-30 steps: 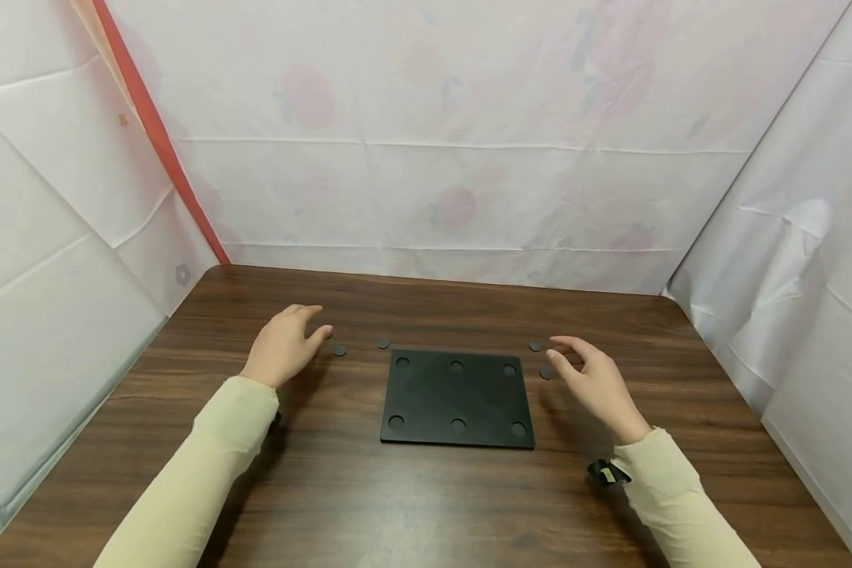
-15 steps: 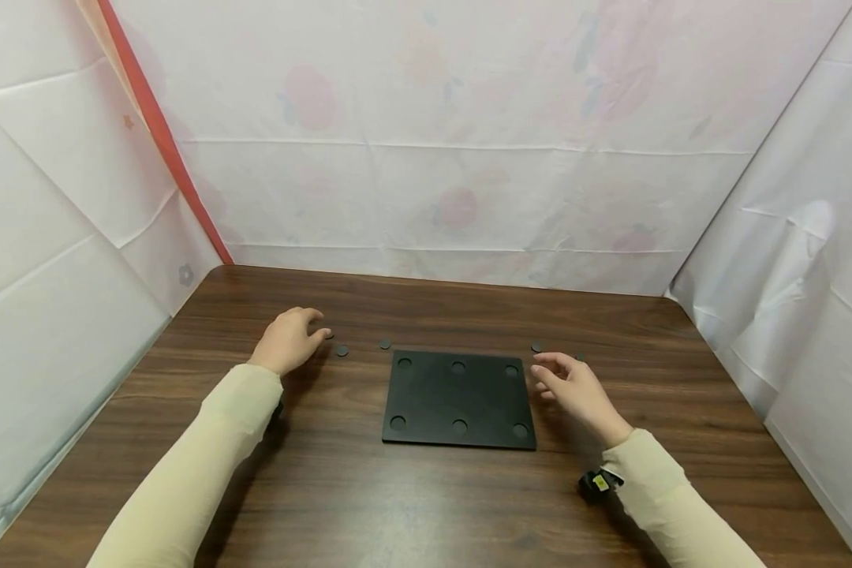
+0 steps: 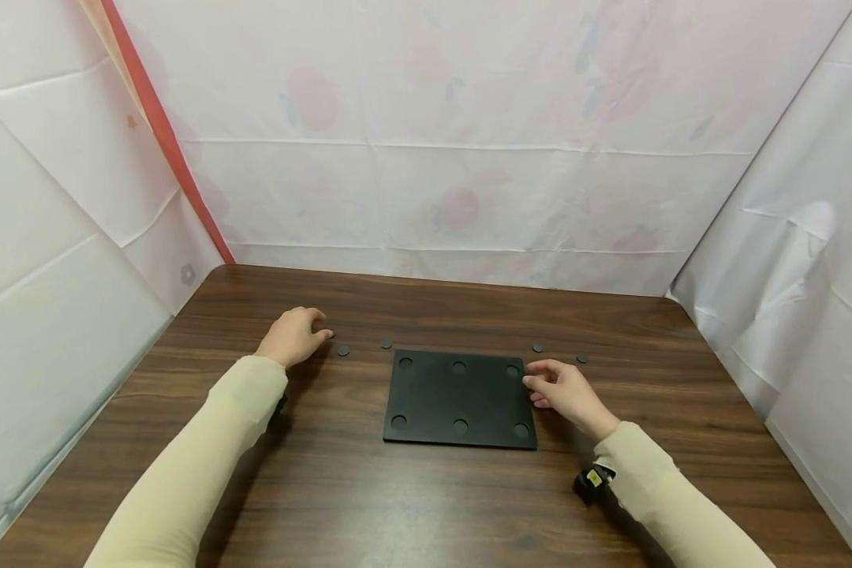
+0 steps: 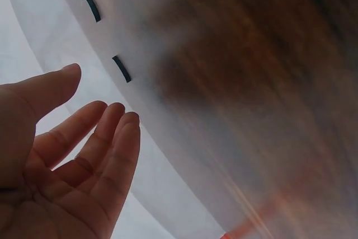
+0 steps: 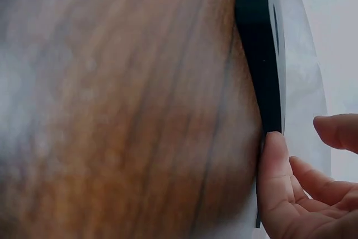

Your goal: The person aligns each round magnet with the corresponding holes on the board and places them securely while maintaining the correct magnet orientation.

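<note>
shifted over the past second: right hand (image 3: 566, 394), brought inward to the black plate (image 3: 459, 398); far-right disc (image 3: 582, 359), uncovered by that move; one further disc, formerly by the right fingertips, lost to my sight. left hand (image 3: 291, 335), little altered.

plate: flat on the table (image 3: 412, 513), between the hands; six recesses, the near-left recess (image 3: 398, 422) among them, none seen filled.

discs, loose on the table: inner right disc (image 3: 537, 347), beyond the plate's far right corner; inner left disc (image 3: 386, 344), just beside the far left corner; outer left disc (image 3: 344, 350), near the left hand.

fingers: left, spread from the thumb, nothing between; right, likewise apart, nothing seen held.

step, as i judged it: hands being placed at plate and discs. next move seemed to call for a low pinch at a thin rim.

by view: right wrist gave the plate's side wall (image 5: 260, 65) with a fingertip at it, contact unsure, a side the head view lacked; left wrist gave dark strips (image 4: 121, 69), probably discs edge-on.
</note>
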